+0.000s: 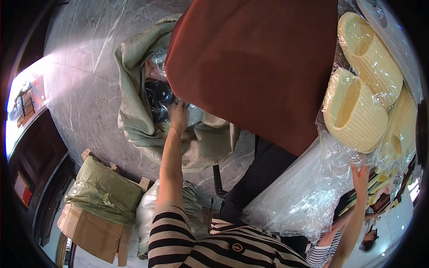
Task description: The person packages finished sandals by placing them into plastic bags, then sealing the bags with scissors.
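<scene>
The left hand (178, 117) is reaching into the open green sack (134, 111) on the floor (85, 67), fingers closing on a clear-wrapped packet (161, 98) inside. The right hand (360, 175) is gripping the clear bag of cream slippers (353, 111), already out and held up; the sack seems only partly emptied.

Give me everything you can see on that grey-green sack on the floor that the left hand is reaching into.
The grey-green sack looks like coarse woven fabric, limp and crumpled, lying on the grey marbled floor with its mouth gaping open. Inside show clear plastic-wrapped bundles, one of them dark. The left hand reaches into the opening and rests on that wrapping. The sack's right side is hidden beneath the dark red panel. Its lower folds spread toward the person's legs.
</scene>
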`<state>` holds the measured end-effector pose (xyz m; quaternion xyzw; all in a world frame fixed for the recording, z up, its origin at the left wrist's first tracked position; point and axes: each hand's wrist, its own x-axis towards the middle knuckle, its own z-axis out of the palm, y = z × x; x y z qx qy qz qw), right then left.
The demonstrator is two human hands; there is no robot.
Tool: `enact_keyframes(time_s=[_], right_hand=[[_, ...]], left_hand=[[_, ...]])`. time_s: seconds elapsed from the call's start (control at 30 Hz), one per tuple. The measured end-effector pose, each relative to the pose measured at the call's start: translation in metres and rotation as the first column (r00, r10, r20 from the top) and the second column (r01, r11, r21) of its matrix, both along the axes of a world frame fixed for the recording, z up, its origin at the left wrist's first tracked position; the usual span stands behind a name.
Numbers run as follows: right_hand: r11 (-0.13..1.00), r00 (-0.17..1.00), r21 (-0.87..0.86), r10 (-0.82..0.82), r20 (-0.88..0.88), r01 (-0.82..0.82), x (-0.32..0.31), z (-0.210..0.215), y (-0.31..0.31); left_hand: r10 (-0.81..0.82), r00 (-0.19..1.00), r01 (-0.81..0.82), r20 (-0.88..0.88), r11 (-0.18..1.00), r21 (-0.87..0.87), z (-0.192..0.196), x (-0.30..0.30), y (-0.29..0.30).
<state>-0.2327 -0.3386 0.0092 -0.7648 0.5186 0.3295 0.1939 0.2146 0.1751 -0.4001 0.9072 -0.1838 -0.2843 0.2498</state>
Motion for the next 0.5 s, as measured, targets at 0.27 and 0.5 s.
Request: enact_keyframes(time_s=[0.27, 0.5], right_hand=[[0.995, 0.966, 0.036, 0.084, 0.246, -0.096, -0.011, -0.021, 0.003], [0.995, 0.995, -0.019, 0.096, 0.001, -0.096, -0.02, -0.005, -0.006]], left_hand=[[0.083, 0.861, -0.19, -0.502, 0.968, -0.166, -0.042, 0.061, 0.043], [-0.267, 0.916, 0.327, -0.3, 0.929, 0.173, -0.033, 0.011, -0.009]])
